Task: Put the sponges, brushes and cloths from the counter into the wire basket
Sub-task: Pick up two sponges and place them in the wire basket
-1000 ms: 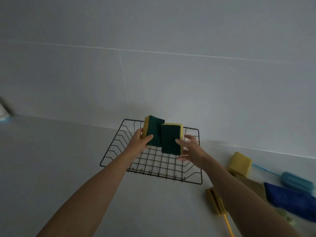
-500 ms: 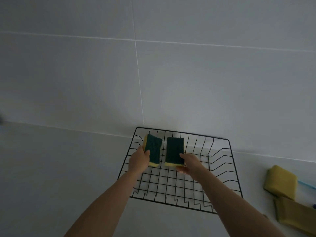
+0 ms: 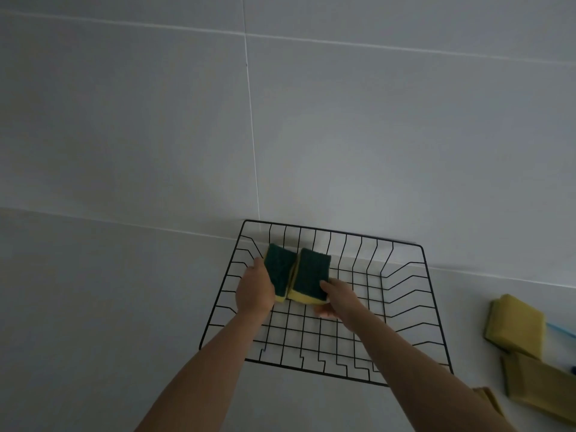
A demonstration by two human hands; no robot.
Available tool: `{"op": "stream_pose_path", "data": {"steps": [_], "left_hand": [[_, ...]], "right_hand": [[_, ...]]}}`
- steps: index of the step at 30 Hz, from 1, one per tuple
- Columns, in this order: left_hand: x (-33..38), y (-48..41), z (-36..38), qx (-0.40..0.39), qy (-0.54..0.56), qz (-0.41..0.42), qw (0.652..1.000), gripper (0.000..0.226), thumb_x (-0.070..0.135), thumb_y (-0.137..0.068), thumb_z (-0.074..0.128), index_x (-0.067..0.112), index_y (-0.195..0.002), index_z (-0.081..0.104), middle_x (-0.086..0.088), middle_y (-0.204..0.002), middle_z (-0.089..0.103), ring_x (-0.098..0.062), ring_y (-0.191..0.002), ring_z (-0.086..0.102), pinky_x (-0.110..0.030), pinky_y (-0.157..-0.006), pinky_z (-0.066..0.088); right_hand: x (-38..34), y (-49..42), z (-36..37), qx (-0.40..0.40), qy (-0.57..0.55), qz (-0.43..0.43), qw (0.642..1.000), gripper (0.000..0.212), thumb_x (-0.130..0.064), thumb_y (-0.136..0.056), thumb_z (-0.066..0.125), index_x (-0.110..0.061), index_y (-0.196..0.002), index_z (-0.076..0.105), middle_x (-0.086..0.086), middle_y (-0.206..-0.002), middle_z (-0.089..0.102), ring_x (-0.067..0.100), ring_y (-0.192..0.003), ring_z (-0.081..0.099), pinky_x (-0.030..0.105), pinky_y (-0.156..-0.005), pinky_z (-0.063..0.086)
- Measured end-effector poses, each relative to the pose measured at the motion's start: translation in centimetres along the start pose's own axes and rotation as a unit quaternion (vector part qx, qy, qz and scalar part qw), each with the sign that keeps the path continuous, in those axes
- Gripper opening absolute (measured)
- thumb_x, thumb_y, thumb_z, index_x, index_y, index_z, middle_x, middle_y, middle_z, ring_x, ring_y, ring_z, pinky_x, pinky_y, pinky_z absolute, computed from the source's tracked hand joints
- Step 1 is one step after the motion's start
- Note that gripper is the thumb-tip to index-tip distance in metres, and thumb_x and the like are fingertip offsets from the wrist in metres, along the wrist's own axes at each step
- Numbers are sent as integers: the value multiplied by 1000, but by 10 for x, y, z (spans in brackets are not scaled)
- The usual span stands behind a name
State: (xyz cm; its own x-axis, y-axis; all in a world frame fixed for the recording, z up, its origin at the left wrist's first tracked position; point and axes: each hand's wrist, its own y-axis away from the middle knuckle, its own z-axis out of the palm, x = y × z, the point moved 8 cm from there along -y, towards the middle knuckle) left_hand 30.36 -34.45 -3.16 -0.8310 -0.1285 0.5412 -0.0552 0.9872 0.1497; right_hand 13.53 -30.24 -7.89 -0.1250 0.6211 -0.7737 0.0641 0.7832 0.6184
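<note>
A black wire basket point(image 3: 417, 266) stands on the pale counter against the tiled wall. Inside it, at the back left, two yellow sponges with dark green scouring faces lean side by side. My left hand point(image 3: 254, 291) grips the left sponge point(image 3: 278, 269). My right hand point(image 3: 339, 299) holds the right sponge point(image 3: 310, 274) by its lower right corner. The two sponges touch along their inner edges. Whether they rest on the basket floor I cannot tell.
To the right of the basket lie a folded yellow cloth point(image 3: 516, 327), a longer olive-yellow cloth point(image 3: 542, 389) and a yellow piece point(image 3: 487, 399) near my right forearm. A light blue brush part point(image 3: 561, 328) shows at the right edge. The grey tiled wall rises just behind the basket.
Both hands have carried the sponges down from above the basket into its back left part and brought them together. The camera view has shifted left, so the items on the right sit nearer the edge.
</note>
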Motion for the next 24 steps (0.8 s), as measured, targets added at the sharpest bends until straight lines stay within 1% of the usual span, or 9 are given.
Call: {"op": "stream_pose_path", "data": {"steps": [2,4,7,11,14,18,19,21,24], "left_hand": [[2,3,1,1,-20,12,1000,24,11,-93,43,3,-116,45,-19,-103,60,-30,-90,60,-31,-64,46],[1,3,2,1,-25,9,1000,25,10,-93,44,4,-117,44,-20,-103,59,-30,-90,60,-35,-68,50],[1,2,4,2,-24,5,1000,24,9,-93,43,3,-116,45,-20,-105,58,-30,-92,59,-36,-72,51],[1,4,9,-1,-30,13,999,22,5,-93,43,0,-114,46,-21,-112,52,-30,-93,57,-34,-73,50],[2,7,11,9,-27,34,999,23,4,-91,44,-1,-114,46,-20,-117,47,-28,-92,56,-32,-72,51],[5,10,9,18,28,37,999,38,0,-90,44,3,-127,40,-21,-120,42,-29,-94,55,-33,-75,55],[7,11,8,19,37,40,998,43,-1,-89,45,3,-131,37,-21,-122,41,-29,-98,55,-34,-78,55],[12,15,7,21,35,48,998,48,1,-90,45,4,-136,31,-22,-128,38,-32,-109,51,-39,-85,55],[23,23,2,24,-4,59,998,48,7,-92,44,5,-137,30,-23,-136,34,-36,-125,41,-45,-98,48]], "right_hand": [[-4,3,1,-4,20,-18,1000,39,-17,-99,35,-16,-137,34,6,-94,57,15,-60,56,18,-48,52],[-6,5,2,-3,28,-29,999,42,-15,-99,36,-21,-140,31,9,-102,57,15,-62,56,18,-48,52],[-11,3,4,5,41,-45,998,41,-14,-98,36,-19,-139,32,7,-101,57,15,-66,57,24,-60,53],[-16,-2,8,5,79,-52,996,39,-14,-98,35,-16,-137,33,12,-105,55,12,-63,56,19,-53,50],[-16,-4,8,8,82,-48,995,37,-15,-98,36,-15,-135,34,14,-107,57,12,-63,56,18,-52,51],[-16,2,4,1,46,-38,998,39,-18,-97,41,-14,-135,33,17,-115,58,16,-68,60,19,-54,53],[-17,6,2,-1,36,-36,999,40,-19,-97,41,-13,-135,33,15,-114,57,19,-73,62,22,-58,53],[-17,14,-3,-8,26,-31,999,43,-23,-98,39,-12,-138,29,17,-123,54,31,-94,63,30,-69,52],[-17,27,-12,-11,36,-35,999,54,-31,-98,37,-15,-145,16,18,-143,39,35,-122,47,38,-85,47]]}}
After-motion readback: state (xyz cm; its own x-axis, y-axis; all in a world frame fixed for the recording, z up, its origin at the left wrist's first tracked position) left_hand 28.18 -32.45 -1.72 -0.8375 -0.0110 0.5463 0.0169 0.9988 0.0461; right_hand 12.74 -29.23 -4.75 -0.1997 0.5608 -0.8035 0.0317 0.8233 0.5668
